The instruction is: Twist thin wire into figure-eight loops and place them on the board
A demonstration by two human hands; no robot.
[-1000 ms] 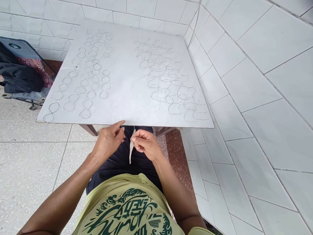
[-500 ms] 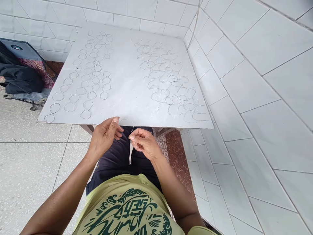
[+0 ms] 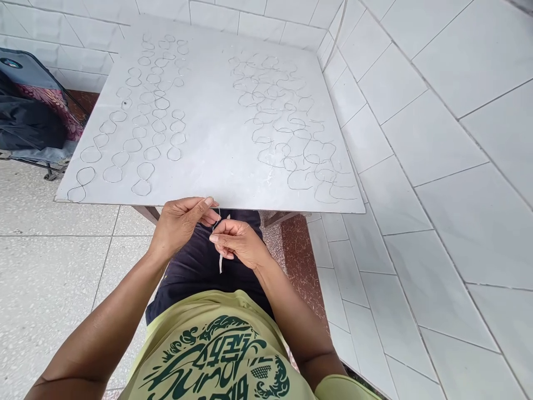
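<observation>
A thin curved wire (image 3: 219, 213) runs between my two hands just in front of the table's near edge. My left hand (image 3: 183, 222) pinches one end between thumb and forefinger. Closed on the other end is my right hand (image 3: 239, 241), to the right and slightly lower. A pale narrow strip (image 3: 220, 263) hangs below the right fingers; whether they grip it is hidden. On the left half of the table lie rows of figure-eight wire loops (image 3: 144, 179). Loose, wavy wire pieces (image 3: 300, 179) overlap one another on the right half.
The white tabletop (image 3: 216, 139) stands against tiled walls at the back and right (image 3: 437, 194). A folding chair (image 3: 45, 89) with dark cloth on it is at the far left. Wooden table legs (image 3: 147, 213) show under the near edge.
My right hand has moved left and closer to my left hand. The wire between them now shows as a shorter, tighter curve. The camera view has shifted slightly.
</observation>
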